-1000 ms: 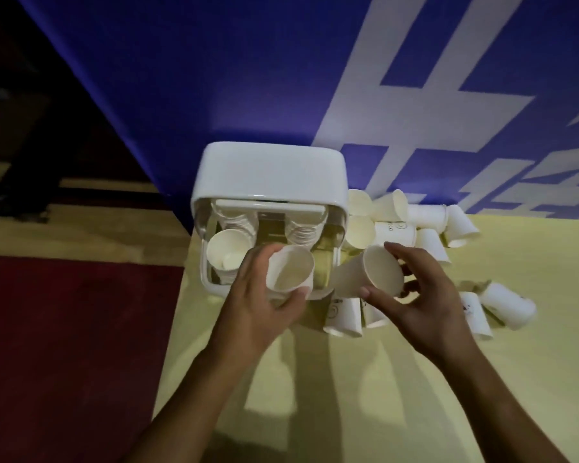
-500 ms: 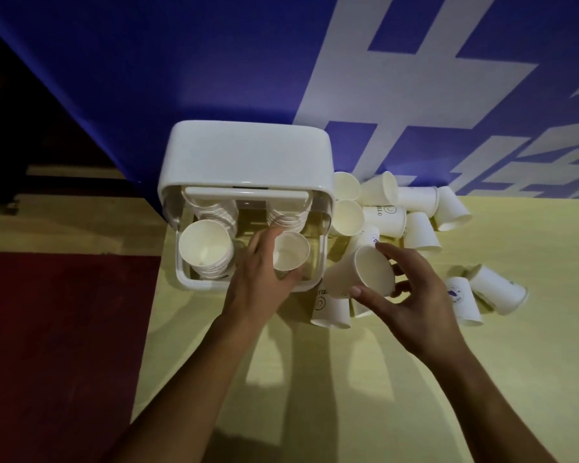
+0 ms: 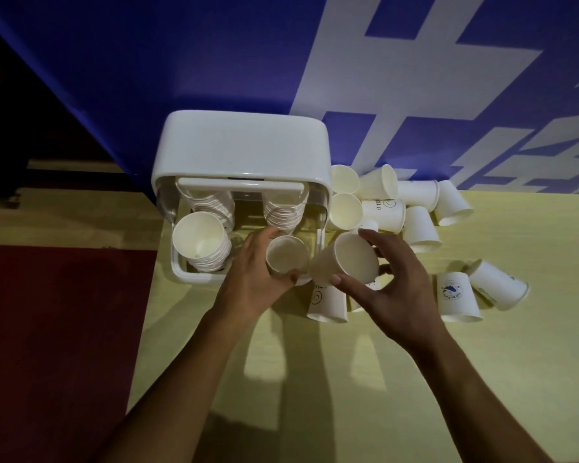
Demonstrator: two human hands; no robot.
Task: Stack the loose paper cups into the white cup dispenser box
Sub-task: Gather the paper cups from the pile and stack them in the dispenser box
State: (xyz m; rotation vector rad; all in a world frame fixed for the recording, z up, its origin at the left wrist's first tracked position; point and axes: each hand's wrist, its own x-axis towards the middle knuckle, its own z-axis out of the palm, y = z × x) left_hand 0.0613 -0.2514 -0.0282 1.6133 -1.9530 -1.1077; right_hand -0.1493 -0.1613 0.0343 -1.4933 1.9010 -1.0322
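Left hand [image 3: 249, 279], right hand [image 3: 396, 295] grip one cup [image 3: 286, 259] each.

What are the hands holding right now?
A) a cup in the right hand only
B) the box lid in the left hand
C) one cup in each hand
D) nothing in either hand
C: the left hand grips a cup at the front of the box, and the right hand holds a tilted cup just beside it.
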